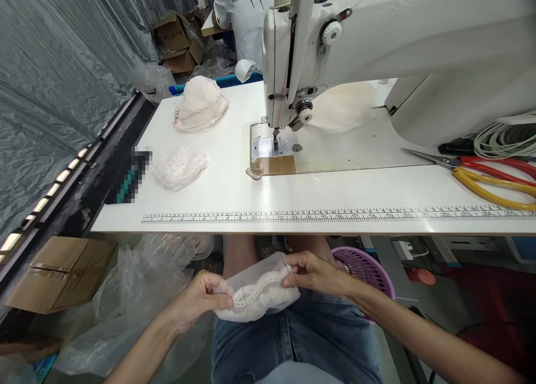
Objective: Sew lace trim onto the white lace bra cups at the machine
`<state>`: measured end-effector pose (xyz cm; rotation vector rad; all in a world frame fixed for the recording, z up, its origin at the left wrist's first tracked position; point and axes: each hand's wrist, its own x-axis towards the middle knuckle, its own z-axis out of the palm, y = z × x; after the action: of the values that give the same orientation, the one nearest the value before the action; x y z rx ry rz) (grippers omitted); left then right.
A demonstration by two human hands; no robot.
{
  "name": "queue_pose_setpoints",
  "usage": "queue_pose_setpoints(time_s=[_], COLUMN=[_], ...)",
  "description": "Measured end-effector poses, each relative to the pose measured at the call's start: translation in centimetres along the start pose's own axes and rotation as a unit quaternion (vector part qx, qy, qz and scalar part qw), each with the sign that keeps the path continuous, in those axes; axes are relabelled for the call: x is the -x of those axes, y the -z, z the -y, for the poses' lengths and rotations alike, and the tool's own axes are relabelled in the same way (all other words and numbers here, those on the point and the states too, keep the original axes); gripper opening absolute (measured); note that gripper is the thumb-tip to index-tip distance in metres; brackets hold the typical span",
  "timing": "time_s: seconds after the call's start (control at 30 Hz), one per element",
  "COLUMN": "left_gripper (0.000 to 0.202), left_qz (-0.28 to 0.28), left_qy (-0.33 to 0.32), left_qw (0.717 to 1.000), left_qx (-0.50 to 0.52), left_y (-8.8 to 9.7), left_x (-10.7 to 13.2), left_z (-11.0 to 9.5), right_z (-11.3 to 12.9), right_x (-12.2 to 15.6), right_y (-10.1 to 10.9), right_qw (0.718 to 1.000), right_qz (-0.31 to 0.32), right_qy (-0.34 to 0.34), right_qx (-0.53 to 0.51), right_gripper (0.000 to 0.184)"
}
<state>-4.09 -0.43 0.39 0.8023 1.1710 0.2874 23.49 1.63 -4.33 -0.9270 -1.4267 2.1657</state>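
Over my lap, below the table edge, a piece of sheer white fabric with scalloped lace trim (262,288) is stretched between my two hands. My left hand (205,296) pinches its left end between thumb and fingers. At the other end, my right hand (312,272) grips the upper right corner the same way. Beyond it on the white table stands a sewing machine (288,66), its presser foot (275,143) over the metal needle plate. A crumpled lace piece (181,168) lies left of the machine, with a stack of cream fabric pieces (201,105) behind it.
Red-handled and yellow-handled scissors (494,177) lie on the table's right side, near a coil of pale cord (502,138). A printed ruler (335,215) runs along the front edge. Below are a purple basket (383,275) and a cardboard box (58,272). A person in white (251,27) sits beyond.
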Motion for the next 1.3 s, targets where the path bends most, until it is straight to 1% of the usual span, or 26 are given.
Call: queue_pose_setpoints(time_s=[0.1,0.23,0.33,0.47,0.53,0.6,0.7,0.77,0.87,0.93,1.0,1.17,1.3], left_gripper=[0.026,0.028,0.028,0.025,0.021,0.020,0.026,0.028,0.031,0.032,0.033,0.029,0.028], left_qz=[0.004,0.003,0.010,0.023,0.032,0.048,0.107,0.130,0.126,0.116,0.113,0.129,0.133], left_qy=[0.001,-0.007,-0.019,-0.033,-0.035,-0.035,-0.028,-0.024,-0.022,-0.017,-0.011,-0.014,-0.045], left_qw=[0.999,0.997,0.994,0.990,0.987,0.980,0.973,0.970,0.966,0.966,0.968,0.971,0.966], left_qx=[-0.033,-0.071,-0.103,-0.133,-0.155,-0.189,-0.203,-0.204,-0.224,-0.228,-0.222,-0.200,-0.218], left_y=[0.1,0.1,0.1,0.0,-0.2,-0.6,-1.1,-1.5,-1.8,-1.8,-1.8,-2.3,-2.4], left_x=[0.1,0.1,0.2,0.3,0.1,-0.4,-1.5,-2.1,-2.3,-2.2,-2.1,-2.6,-2.7], left_z=[0.0,-0.2,-0.4,-1.1,-1.7,-2.3,-2.9,-3.0,-3.0,-3.0,-2.9,-3.1,-3.4], right_z=[-0.2,-0.4,-0.4,-0.2,0.1,0.4,1.0,1.2,1.1,1.1,1.3,2.3,2.1], right_x=[0.1,0.1,0.3,1.1,1.5,1.7,1.3,0.6,-0.4,-0.6,-0.5,-0.3,-0.4], right_y=[-0.1,-0.3,-0.3,0.0,0.2,0.3,-0.1,-0.8,-1.5,-1.5,-1.4,-1.4,-1.5], right_qw=[1.000,0.999,0.999,0.999,0.999,0.999,0.995,0.992,0.988,0.983,0.979,0.980,0.986], right_qz=[0.001,-0.015,-0.023,-0.014,0.005,0.040,0.087,0.101,0.094,0.082,0.079,0.115,0.091], right_qy=[0.002,0.002,0.002,-0.004,-0.013,-0.027,-0.047,-0.042,-0.009,0.011,0.018,-0.009,-0.001], right_qx=[-0.021,-0.043,-0.047,-0.038,-0.035,-0.018,0.031,0.063,0.124,0.165,0.185,0.162,0.139], right_gripper=[0.037,0.038,0.038,0.037,0.038,0.036,0.041,0.043,0.035,0.034,0.034,0.033,0.031])
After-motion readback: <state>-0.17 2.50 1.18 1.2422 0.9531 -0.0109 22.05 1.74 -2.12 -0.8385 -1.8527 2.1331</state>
